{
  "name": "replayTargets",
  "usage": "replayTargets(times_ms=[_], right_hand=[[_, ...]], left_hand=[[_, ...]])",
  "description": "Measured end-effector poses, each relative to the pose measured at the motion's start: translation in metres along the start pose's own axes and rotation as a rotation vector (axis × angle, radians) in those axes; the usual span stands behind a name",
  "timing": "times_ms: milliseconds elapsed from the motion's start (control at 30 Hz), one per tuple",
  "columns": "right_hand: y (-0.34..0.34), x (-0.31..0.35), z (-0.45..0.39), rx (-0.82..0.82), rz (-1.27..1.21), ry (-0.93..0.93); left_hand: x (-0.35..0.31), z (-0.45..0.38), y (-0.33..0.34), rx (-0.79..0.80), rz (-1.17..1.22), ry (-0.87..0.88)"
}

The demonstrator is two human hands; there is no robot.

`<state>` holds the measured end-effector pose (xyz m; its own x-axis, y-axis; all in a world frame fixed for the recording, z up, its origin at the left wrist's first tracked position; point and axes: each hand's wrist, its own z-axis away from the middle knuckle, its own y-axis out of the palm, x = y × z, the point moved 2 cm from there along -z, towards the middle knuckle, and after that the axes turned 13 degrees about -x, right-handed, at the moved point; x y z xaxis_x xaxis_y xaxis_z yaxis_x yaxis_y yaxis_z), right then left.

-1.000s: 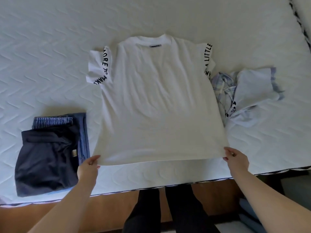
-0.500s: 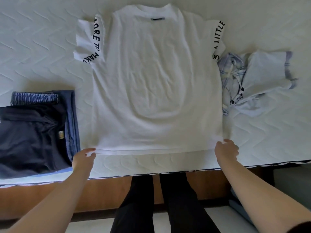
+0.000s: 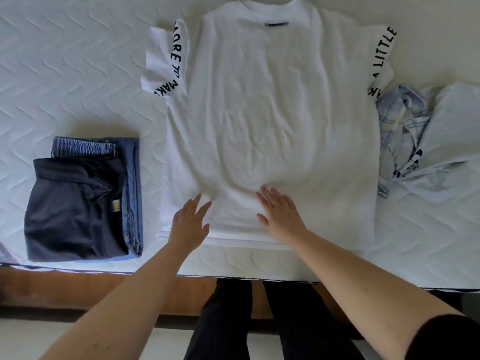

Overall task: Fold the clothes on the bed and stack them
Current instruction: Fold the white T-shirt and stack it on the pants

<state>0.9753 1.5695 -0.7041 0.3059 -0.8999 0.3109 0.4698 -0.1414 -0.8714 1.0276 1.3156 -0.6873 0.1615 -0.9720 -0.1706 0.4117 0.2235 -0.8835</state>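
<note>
White T-shirt [image 3: 272, 113]: spread flat, back up, in the middle of the bed [image 3: 65, 74], collar toward 12 o'clock, hem toward 6 o'clock near the bed's edge; black lettering runs along both short sleeves.
Left hand [image 3: 188, 224]: lies flat on the lower left part of the shirt, fingers [image 3: 200, 206] straight and released, pointing toward 1 o'clock.
Right hand [image 3: 279, 214]: lies flat on the lower middle of the shirt, fingers straight and slightly spread, grasping nothing; soft wrinkles fan out just past its fingertips.
Folded stack [image 3: 83, 201]: at 9 o'clock from the shirt, just beside it; a dark navy garment on top of blue ones, with a striped waistband showing at the far end.
Pale checked garment [image 3: 426, 141]: crumpled and unfolded at 3 o'clock from the shirt, touching its right sleeve and side.
Person's legs [image 3: 259, 320]: dark trousers, at 6 o'clock below the bed's edge.
</note>
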Motion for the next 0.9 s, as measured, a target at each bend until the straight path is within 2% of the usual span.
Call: replayTargets(times_ms=[67, 167, 300, 500, 633, 733, 833, 900], right_hand=[[-0.001, 0.008, -0.009, 0.058, 0.012, -0.022], [-0.014, 0.014, -0.03, -0.049, 0.07, -0.009], [-0.028, 0.029, -0.08, -0.152, 0.121, 0.046], [-0.045, 0.065, -0.16, -0.174, 0.171, 0.006], [-0.065, 0.084, -0.214, -0.234, 0.093, -0.034], [-0.08, 0.091, -0.251, -0.231, -0.002, -0.02], [-0.095, 0.097, -0.287, -0.174, -0.192, 0.075], [-0.102, 0.102, -0.306, -0.149, -0.361, 0.145]], left_hand=[[-0.007, -0.008, -0.005, 0.079, -0.007, -0.011], [-0.007, -0.03, -0.02, 0.109, 0.095, -0.098], [0.018, -0.076, -0.046, 0.013, 0.248, -0.149], [0.073, -0.142, -0.079, -0.156, 0.391, -0.187], [0.102, -0.194, -0.107, -0.386, 0.541, -0.214], [0.117, -0.232, -0.129, -0.502, 0.589, -0.228], [0.127, -0.273, -0.148, -0.541, 0.706, -0.334], [0.13, -0.298, -0.156, -0.487, 0.865, -0.471]])
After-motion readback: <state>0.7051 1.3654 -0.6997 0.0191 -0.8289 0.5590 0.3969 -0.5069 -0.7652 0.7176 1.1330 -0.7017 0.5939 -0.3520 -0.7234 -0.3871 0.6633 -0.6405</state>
